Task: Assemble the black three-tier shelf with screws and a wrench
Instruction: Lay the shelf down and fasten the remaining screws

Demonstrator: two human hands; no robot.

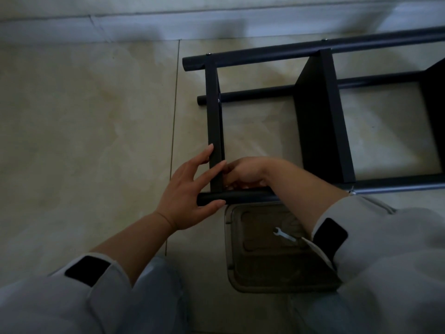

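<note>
The black shelf frame (315, 116) lies on its side on the tiled floor, its round posts running left to right and its flat panels standing on edge. My left hand (190, 191) presses straight fingers against the leftmost panel (214, 116) and the near post (240, 197), with the thumb under the post. My right hand (243, 173) is curled just inside that corner, where the panel meets the near post; what its fingers pinch is hidden. A small silver wrench (284, 235) lies in a clear tray (265, 283) below the post.
A wall and baseboard (120, 27) run along the top of the view. Open tiled floor (84, 128) lies to the left of the frame. My knees and sleeves fill the bottom of the view.
</note>
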